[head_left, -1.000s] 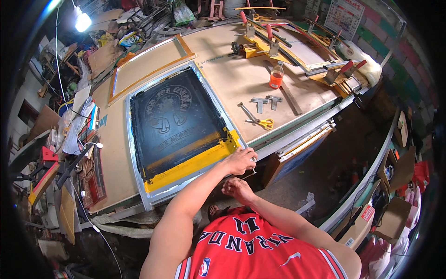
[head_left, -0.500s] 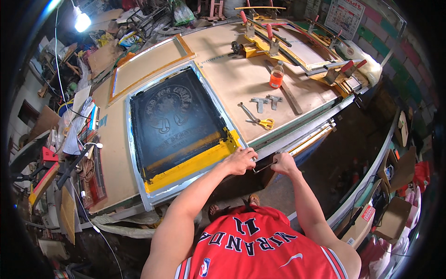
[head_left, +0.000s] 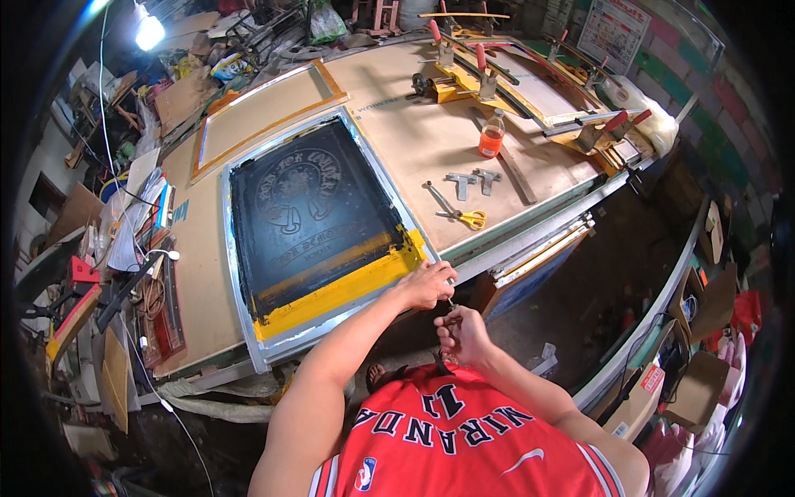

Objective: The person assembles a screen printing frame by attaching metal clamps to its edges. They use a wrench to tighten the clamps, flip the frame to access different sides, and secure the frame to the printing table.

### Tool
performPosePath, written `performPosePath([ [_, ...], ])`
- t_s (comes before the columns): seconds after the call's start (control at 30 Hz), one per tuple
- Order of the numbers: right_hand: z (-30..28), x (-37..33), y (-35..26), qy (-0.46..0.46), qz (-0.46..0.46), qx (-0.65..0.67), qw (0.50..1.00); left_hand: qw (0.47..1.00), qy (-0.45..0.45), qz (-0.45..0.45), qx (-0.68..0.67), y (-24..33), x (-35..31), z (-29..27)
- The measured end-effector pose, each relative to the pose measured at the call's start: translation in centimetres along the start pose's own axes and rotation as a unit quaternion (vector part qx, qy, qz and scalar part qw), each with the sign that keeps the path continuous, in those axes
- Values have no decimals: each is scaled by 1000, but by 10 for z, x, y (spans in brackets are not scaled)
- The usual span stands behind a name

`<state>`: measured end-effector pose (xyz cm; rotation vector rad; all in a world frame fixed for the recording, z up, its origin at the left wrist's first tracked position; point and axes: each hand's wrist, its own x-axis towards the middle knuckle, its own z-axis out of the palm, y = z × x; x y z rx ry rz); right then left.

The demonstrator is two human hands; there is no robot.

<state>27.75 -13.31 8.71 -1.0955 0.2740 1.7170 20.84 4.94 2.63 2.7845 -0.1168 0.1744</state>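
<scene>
A metal-framed printing screen with dark mesh and a yellow taped band lies on the long wooden table. My left hand rests at the screen's near right corner, at the table edge, with its fingers curled onto the frame. Just below it, off the table and in front of my chest, my right hand is closed around a small dark tool. I cannot tell what kind of tool it is.
Yellow-handled scissors, two small metal brackets and an orange bottle lie right of the screen. Clamps with red handles and an empty wooden frame sit further back. Clutter and cables fill the left; cardboard boxes stand at the right.
My right hand went up to the table edge right of my left hand, then came back down below it. My left hand stayed at the screen's corner.
</scene>
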Motion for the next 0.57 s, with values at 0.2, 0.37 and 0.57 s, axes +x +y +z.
performPosePath([
  [0.2,17,44,39,-175,-30,77,981,999,-11,-4,-33,-3,1,0],
  [0.37,-17,103,60,-137,-63,-110,982,999,-20,-17,-35,-5,-4,0],
  [0.57,-103,162,0,35,-165,-639,751,1000,-5,-11,-22,-6,-7,4],
])
